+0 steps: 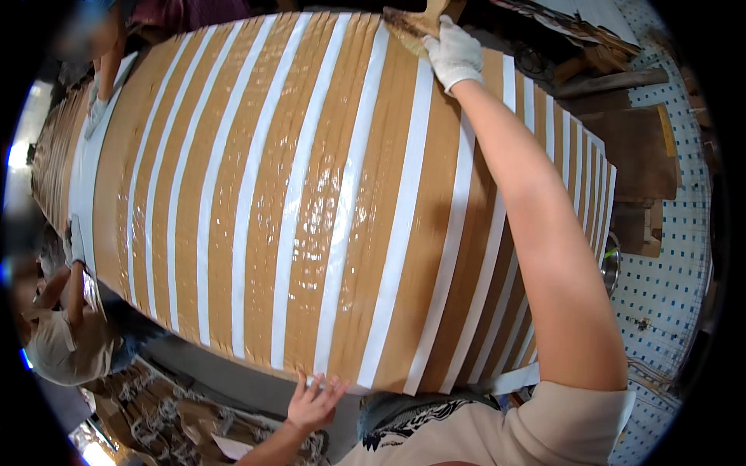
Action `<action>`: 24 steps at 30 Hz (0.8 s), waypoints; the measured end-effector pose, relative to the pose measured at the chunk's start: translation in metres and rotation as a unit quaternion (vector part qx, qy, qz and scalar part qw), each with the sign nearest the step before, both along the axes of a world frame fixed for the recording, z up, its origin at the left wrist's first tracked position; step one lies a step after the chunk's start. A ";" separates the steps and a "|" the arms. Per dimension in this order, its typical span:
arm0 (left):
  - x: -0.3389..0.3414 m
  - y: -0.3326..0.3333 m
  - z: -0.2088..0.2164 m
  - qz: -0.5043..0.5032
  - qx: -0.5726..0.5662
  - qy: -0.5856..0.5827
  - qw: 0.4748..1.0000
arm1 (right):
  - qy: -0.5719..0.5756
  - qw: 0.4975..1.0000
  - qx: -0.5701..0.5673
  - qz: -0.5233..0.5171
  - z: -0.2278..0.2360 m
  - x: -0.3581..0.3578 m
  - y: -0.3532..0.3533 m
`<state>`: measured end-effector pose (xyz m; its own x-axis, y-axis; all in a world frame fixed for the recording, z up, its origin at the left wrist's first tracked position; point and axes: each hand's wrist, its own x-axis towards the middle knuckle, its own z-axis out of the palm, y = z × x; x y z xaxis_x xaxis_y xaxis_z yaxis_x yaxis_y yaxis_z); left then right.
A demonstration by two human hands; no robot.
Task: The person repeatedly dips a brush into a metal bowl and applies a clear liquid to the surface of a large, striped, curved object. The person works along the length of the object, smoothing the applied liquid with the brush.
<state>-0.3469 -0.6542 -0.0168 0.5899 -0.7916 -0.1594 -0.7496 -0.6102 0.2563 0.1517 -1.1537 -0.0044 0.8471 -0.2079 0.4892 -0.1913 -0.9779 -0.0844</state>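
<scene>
Overlapping brown cardboard sheets (311, 225), with white stripes between their brown bands, spread across the view in front of me. A wet-looking gloss lies over the middle and left of them. At the far edge my right hand (454, 53), in a whitish glove, is closed on a wide brush (409, 33) with a wooden handle, its bristle end against the sheets. My left hand (315, 401) is bare and rests at the near edge. Its fingers are apart and touch the rim of a sheet; nothing shows in its grasp.
At the left, a co-worker's gloved hands (75, 239) touch a white strip at the sheets' end. Another person's gloved hand (95, 116) is farther up. Brown cardboard pieces (633, 151) lie at the right on a blue-dotted floor (660, 287). Cardboard scraps (167, 419) are piled lower left.
</scene>
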 end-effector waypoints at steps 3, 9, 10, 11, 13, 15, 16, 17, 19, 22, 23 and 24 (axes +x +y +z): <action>0.005 -0.003 0.005 0.008 0.018 0.063 0.998 | 0.034 0.993 0.101 0.054 0.009 -0.041 0.017; -0.002 -0.004 0.013 0.021 0.029 0.067 0.997 | 0.009 0.950 0.053 0.307 0.026 -0.266 0.138; 0.000 -0.005 0.016 0.022 0.038 0.080 0.996 | 0.095 0.957 0.053 0.269 0.030 -0.313 0.164; 0.001 -0.006 0.018 0.023 0.045 0.092 0.994 | 0.104 0.940 0.102 0.310 0.026 -0.359 0.183; -0.005 -0.002 0.018 0.030 0.062 0.114 0.991 | 0.162 0.898 0.155 0.379 0.035 -0.411 0.206; -0.003 -0.003 0.018 0.032 0.052 0.109 0.992 | 0.269 0.853 0.155 0.420 0.050 -0.443 0.219; -0.003 -0.005 0.020 0.038 0.040 0.096 0.994 | 0.211 0.851 0.199 0.437 0.041 -0.440 0.213; -0.005 -0.006 0.022 0.039 0.028 0.082 0.995 | 0.153 0.847 0.242 0.448 0.027 -0.426 0.201; -0.009 -0.010 0.025 0.048 0.030 0.052 0.997 | 0.222 0.892 0.304 0.251 0.054 -0.389 0.187; -0.019 -0.017 0.026 0.065 0.016 0.025 0.997 | 0.210 0.953 0.152 0.158 0.047 -0.350 0.170; -0.024 -0.016 0.026 0.077 0.011 0.023 0.997 | 0.213 0.949 0.155 0.176 0.055 -0.364 0.187; -0.029 -0.017 0.027 0.084 0.005 0.022 0.996 | 0.214 0.945 0.157 0.190 0.066 -0.384 0.206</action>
<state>-0.3755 -0.6714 0.0102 0.7062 -0.6809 -0.1941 -0.6253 -0.7284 0.2800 -0.2325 -0.9482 0.0620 0.9960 0.0741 0.0496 0.0873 -0.9226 -0.3758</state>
